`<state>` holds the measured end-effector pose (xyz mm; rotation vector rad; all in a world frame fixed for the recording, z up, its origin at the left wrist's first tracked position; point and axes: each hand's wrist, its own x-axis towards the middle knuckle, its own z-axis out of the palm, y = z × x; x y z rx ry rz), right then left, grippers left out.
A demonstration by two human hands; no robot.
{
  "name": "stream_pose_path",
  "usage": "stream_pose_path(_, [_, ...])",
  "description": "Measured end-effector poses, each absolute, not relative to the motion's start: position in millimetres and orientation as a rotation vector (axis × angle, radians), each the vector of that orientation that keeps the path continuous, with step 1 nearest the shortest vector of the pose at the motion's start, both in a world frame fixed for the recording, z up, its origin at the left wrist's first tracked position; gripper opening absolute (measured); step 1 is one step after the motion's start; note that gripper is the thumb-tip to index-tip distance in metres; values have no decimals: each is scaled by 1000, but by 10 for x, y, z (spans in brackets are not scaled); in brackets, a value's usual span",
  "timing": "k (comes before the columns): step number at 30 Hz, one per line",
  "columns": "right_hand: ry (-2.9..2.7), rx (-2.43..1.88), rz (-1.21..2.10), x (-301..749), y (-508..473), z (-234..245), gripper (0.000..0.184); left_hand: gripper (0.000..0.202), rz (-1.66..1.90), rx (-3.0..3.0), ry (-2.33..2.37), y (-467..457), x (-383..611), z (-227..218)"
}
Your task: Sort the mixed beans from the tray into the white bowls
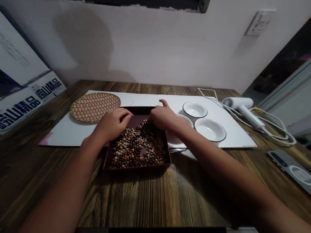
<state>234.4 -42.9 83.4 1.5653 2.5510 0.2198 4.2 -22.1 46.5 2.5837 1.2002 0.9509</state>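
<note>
A shallow dark red box [139, 168] sits on the table in front of me, its near part covered with many small round beads [132, 145] in brown, cream, yellow and orange. Over the box's left side is my left hand [114, 123], thumb and fingers drawn together above the beads. What they hold, if anything, is too small to make out. My right hand [161, 116] is at the box's right side with its fingers curled down by the beads and one digit sticking up. Its fingertips are hidden. Beside the right wrist stand several white dark-rimmed bowls [210, 129].
A round woven mat [94, 107] lies on a white board [67, 133] at the back left. To the right are a white hair dryer [247, 111] with its cord and a grey phone [305, 179]. Large printed boxes [18, 107] stand at the far left by the wall.
</note>
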Motion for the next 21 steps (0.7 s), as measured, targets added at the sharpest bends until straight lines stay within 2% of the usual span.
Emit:
stream_pose_path(10, [2601,1515,230,2320,-359,703,35,32,934,2587,1205,-237,49,487])
stream_pose_path(16, [2718,1669,122,2607,-460,1205,26,31,937,2581,1205,-223,41,471])
stream_pose_path(21, [2497,1919,-35,3061,-504,1499,19,31,925,2571,1216,-227,38,471])
